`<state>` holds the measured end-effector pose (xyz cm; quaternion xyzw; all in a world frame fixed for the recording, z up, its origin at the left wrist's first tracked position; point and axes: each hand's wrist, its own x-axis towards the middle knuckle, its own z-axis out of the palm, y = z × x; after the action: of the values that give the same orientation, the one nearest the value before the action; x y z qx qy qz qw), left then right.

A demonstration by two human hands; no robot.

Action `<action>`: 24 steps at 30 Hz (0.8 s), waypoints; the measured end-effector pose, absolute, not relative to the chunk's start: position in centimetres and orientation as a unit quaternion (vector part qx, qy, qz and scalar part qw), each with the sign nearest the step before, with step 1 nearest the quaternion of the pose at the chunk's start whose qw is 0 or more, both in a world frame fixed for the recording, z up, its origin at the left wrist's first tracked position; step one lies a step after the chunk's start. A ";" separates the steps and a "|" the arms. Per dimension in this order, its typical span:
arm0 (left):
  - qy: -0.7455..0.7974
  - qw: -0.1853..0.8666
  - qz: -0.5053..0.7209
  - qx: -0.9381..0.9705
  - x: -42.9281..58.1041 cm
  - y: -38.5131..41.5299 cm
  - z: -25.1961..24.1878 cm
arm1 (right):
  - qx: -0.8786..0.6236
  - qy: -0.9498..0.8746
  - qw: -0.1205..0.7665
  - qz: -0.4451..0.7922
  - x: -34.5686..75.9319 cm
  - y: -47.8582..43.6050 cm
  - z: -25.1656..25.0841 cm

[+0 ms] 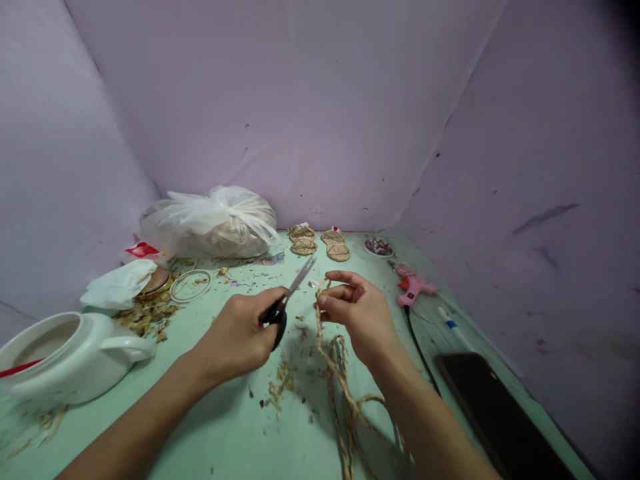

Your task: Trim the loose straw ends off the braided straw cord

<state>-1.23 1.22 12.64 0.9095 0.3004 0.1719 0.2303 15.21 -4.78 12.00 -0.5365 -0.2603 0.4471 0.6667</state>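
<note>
gripping scissors (300, 278) in left hand (240, 333), pinching braided cord (345, 387) in right hand (363, 313); seemingly midway, with woven pieces (338, 250) finished far, cord remaining near.

Left hand (243, 333) curled in a grip — right hand (363, 312) near it, pinching

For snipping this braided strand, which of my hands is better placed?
Probably your left hand: it holds the scissors, with the blades close to the braided strand. Your right hand is occupied, pinching the strand near its upper end.
</note>
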 end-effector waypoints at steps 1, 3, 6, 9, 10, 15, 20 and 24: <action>0.307 0.222 0.183 0.907 -1.3 1.2 12.7 | -0.524 -0.238 0.674 0.463 15.4 -4.7 11.9; 0.303 0.202 0.188 0.912 -1.4 1.2 12.7 | -0.506 -0.206 0.686 0.481 15.8 -4.5 11.7; 0.265 0.185 0.144 0.935 -1.3 0.8 12.6 | -0.497 -0.172 0.715 0.461 16.1 -4.4 11.5; 0.256 0.168 0.097 0.947 -1.0 0.4 12.3 | -0.489 -0.157 0.738 0.437 16.1 -4.4 11.6; 0.262 0.160 0.091 0.947 -0.9 0.4 12.2 | -0.486 -0.159 0.742 0.435 16.1 -4.4 11.7; 0.273 0.142 0.091 0.947 -0.8 0.6 11.4 | -0.486 -0.172 0.752 0.410 15.5 -4.6 12.1; 0.260 0.145 0.110 0.948 -1.0 1.0 10.9 | -0.468 -0.174 0.762 0.413 15.2 -4.8 12.3; 0.251 0.134 0.130 0.950 -1.2 1.4 10.8 | -0.464 -0.182 0.763 0.411 15.3 -4.9 12.3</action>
<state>-1.17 1.40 10.77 0.9498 0.2506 0.1304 0.1343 15.28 -4.88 12.33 -0.4640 -0.1823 0.4109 0.7633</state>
